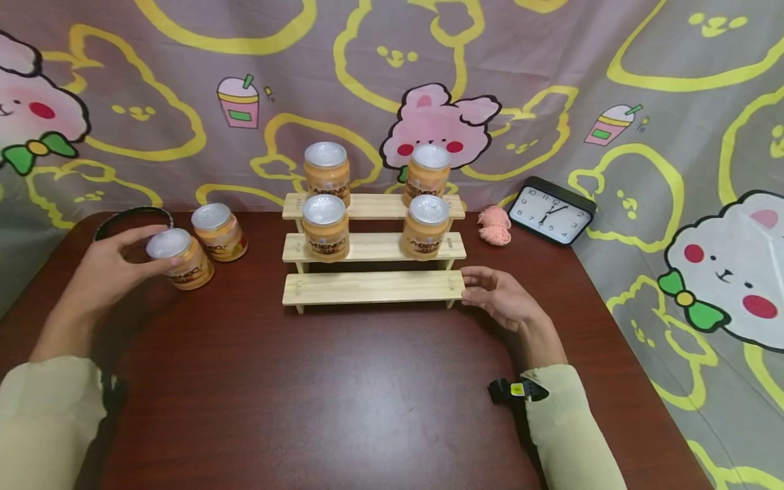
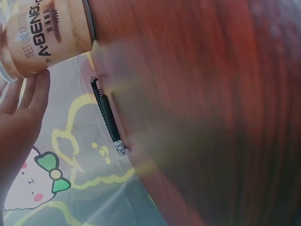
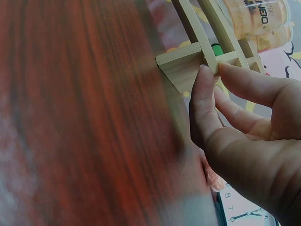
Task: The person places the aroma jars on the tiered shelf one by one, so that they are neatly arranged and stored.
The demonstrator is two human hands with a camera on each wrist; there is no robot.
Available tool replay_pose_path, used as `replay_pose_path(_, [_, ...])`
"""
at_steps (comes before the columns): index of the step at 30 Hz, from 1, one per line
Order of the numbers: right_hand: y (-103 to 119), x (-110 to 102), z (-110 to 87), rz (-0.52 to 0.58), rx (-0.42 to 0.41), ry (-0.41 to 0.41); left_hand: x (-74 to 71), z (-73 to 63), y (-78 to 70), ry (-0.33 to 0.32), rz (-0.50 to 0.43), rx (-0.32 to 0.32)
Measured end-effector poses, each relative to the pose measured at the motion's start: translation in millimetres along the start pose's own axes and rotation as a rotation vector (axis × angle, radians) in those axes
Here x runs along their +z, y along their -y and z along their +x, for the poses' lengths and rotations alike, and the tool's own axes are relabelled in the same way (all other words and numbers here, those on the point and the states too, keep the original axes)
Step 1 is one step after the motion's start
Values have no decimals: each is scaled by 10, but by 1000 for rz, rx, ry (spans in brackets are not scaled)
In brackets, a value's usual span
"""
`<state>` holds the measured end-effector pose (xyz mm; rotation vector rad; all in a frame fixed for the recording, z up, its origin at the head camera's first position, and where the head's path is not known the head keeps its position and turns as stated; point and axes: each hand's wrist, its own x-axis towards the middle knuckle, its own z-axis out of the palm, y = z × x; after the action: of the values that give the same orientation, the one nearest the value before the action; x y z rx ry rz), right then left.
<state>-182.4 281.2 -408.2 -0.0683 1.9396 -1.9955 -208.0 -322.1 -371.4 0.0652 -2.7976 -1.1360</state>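
My left hand (image 1: 109, 272) grips an orange-labelled jar (image 1: 191, 271) with a silvery lid at the table's left, thumb and fingers round its upper part. In the left wrist view this jar (image 2: 49, 35) shows dark lettering, with fingers behind it. A second such jar (image 1: 223, 239) stands just behind it. My right hand (image 1: 505, 299) pinches the right end of the lowest step of a three-tier wooden rack (image 1: 373, 289), thumb in front. Two jars stand on the top tier, among them a left one (image 1: 327, 178); two more are on the middle tier, including a right one (image 1: 424, 235).
A dark band with a sparkly end (image 2: 108, 113) lies at the table's back left edge. Pink yarn (image 1: 494, 226) and a black-framed clock (image 1: 552, 211) stand right of the rack. A patterned curtain (image 1: 361, 82) hangs behind the brown table (image 1: 343, 395).
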Motion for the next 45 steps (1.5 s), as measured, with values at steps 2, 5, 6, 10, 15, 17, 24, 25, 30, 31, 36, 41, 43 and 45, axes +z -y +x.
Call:
replay_pose_path(2, [1,0,-12,-12,4,-11,8,3,-11,-12,-10,5])
replay_pose_path(5, [3,4,-20,-22,7,-20,16,-13,-20,-37,-28,12])
replay_pose_path(6, [1,6,-19,-20,8,-17,16,-22,-20,-45,-37,12])
replay_pose_path(10, [-8,18,-8,-5,9,-6,-2,-62,-32,-60,-41,27])
replay_pose_path(15, [-19,21,3,8,4,-3,-26,-99,-75,-61,-54,50])
replay_pose_path(17, [-20,26,7,11,2,3,-33,-114,-102,-64,-55,62])
replay_pose_path(24, [-9,19,4,-4,-2,3,-6,-145,-264,-67,-117,154])
replay_pose_path(25, [-7,17,3,-7,-2,3,2,-149,-291,-62,-128,169])
replay_pose_path(30, [-7,4,-13,-4,0,7,72,-166,-413,-49,-188,234])
replay_pose_path(31, [-8,3,-13,-3,-2,11,85,-172,-430,-49,-194,247])
replay_pose_path(36, [-13,-2,-4,0,-9,17,142,-200,-511,-56,-211,290])
replay_pose_path(41, [-21,-12,10,10,-21,21,176,-229,-587,-62,-238,337])
replay_pose_path(43, [-21,-14,14,13,-20,21,186,-243,-617,-64,-241,349])
replay_pose_path(45, [-17,-16,15,12,-17,22,197,-253,-651,-63,-243,360])
